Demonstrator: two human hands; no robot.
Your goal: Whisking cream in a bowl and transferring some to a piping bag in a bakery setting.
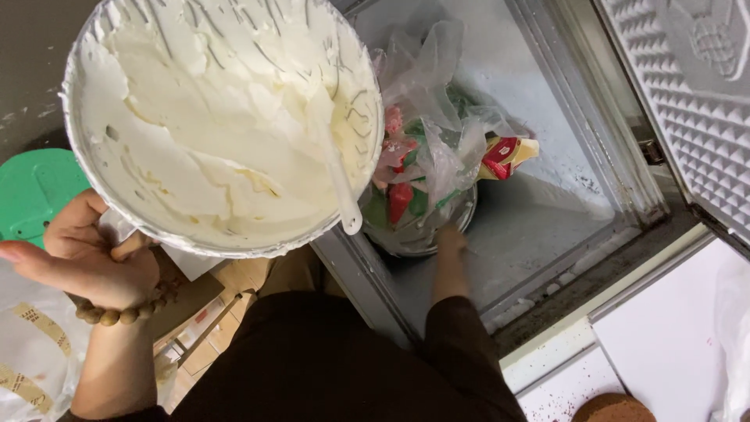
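1 green round lid (pixel 35 191) at 9 o'clock. 1 brown round cake base (pixel 613 409) at 5 o'clock. 1 embossed freezer lid (pixel 691 101) at 2 o'clock. 1 white counter (pixel 664 344) at 4 o'clock.

Cream-filled metal bowl (pixel 219 125) held aloft; lower bowl (pixel 418 227), seemingly bag-covered, inside the freezer.

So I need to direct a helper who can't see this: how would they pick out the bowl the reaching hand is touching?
Look into the open chest freezer with frosted white walls. At its bottom sits a round metal bowl under clear plastic bags of red and green packets, with the right hand at its rim. Unlike the big cream-filled bowl the left hand holds outside, it sits inside.
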